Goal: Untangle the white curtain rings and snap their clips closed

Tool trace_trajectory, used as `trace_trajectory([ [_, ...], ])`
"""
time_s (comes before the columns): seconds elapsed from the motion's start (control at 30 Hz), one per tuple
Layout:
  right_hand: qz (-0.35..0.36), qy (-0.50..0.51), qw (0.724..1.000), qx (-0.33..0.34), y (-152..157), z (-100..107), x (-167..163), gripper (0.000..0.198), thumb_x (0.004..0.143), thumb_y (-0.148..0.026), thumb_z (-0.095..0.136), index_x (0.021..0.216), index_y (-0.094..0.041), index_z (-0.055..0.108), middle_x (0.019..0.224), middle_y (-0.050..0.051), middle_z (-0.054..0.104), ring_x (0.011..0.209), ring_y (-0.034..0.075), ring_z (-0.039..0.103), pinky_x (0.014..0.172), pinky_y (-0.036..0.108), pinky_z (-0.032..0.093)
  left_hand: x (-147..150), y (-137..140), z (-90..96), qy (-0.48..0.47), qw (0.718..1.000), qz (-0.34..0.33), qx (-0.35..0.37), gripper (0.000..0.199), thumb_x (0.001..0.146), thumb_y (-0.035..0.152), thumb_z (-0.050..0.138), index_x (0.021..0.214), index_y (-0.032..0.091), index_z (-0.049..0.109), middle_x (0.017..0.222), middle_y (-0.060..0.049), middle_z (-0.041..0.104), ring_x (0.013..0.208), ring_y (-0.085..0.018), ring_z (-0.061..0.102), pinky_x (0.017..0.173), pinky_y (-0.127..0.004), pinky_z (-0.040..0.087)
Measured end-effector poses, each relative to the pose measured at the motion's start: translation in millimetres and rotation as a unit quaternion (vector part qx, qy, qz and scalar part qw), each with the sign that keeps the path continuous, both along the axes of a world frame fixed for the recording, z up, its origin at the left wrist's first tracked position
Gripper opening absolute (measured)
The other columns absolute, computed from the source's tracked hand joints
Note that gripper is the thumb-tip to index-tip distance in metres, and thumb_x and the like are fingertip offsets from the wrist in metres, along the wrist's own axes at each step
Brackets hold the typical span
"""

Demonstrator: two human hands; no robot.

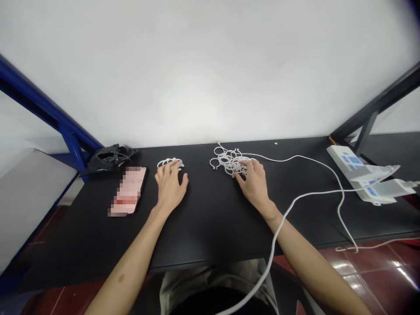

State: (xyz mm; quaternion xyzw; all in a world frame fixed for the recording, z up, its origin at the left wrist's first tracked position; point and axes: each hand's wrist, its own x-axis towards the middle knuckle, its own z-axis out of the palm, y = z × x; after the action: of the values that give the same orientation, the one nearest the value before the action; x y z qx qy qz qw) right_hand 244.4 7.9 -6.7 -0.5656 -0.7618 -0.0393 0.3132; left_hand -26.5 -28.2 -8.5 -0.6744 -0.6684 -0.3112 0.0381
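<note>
A tangled pile of thin white open rings, some with small knobbed ends, lies near the back middle of the black table. At its right side is my right hand, thumb and fingers apart, the fingertips touching the pile; whether a ring is between them is hard to see. To the left lies a smaller group of white rings, partly hidden under my left hand. That hand is palm down, its fingers stretched over these rings and the thumb held away.
A phone lies left of my left hand, with a crumpled black plastic bag behind it. On the right sits a white power strip with plugs. A white cable crosses over my right forearm. The black table meets a white wall.
</note>
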Motion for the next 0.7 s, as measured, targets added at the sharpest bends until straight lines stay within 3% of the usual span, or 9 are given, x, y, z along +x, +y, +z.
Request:
trace_trajectory([
  [0.23, 0.012, 0.055, 0.998, -0.003, -1, 3, 2, 0.008, 0.091, -0.025, 0.054, 0.091, -0.02, 0.06, 0.091, 0.006, 0.063, 0.075, 0.019, 0.059, 0.07, 0.032, 0.046, 18, -8, -4.3, 0.006, 0.993, -0.115, -0.009, 0.03, 0.092, 0.023, 0.052, 0.121, 0.02, 0.056, 0.121, -0.009, 0.059, 0.115, -0.028, 0.046, 0.101, -0.048, 0.039],
  [0.37, 0.012, 0.091, 0.996, 0.014, -4, 7, 3, 0.009, 0.092, -0.027, 0.054, 0.092, -0.021, 0.06, 0.091, 0.003, 0.063, 0.065, 0.013, 0.058, 0.061, 0.027, 0.045, 22, -12, -2.4, 0.002, 0.988, -0.157, 0.002, 0.028, 0.092, 0.023, 0.051, 0.119, 0.02, 0.057, 0.117, -0.008, 0.06, 0.111, -0.027, 0.048, 0.1, -0.046, 0.04],
  [0.7, 0.057, 0.182, 0.981, 0.037, -13, 19, -5, 0.007, 0.091, -0.027, 0.057, 0.089, -0.021, 0.061, 0.084, 0.002, 0.059, 0.059, 0.011, 0.051, 0.06, 0.027, 0.045, 38, -18, -2.5, 0.037, 0.97, -0.241, 0.018, 0.028, 0.094, 0.02, 0.049, 0.12, 0.019, 0.058, 0.113, -0.008, 0.063, 0.106, -0.025, 0.052, 0.092, -0.042, 0.044],
])
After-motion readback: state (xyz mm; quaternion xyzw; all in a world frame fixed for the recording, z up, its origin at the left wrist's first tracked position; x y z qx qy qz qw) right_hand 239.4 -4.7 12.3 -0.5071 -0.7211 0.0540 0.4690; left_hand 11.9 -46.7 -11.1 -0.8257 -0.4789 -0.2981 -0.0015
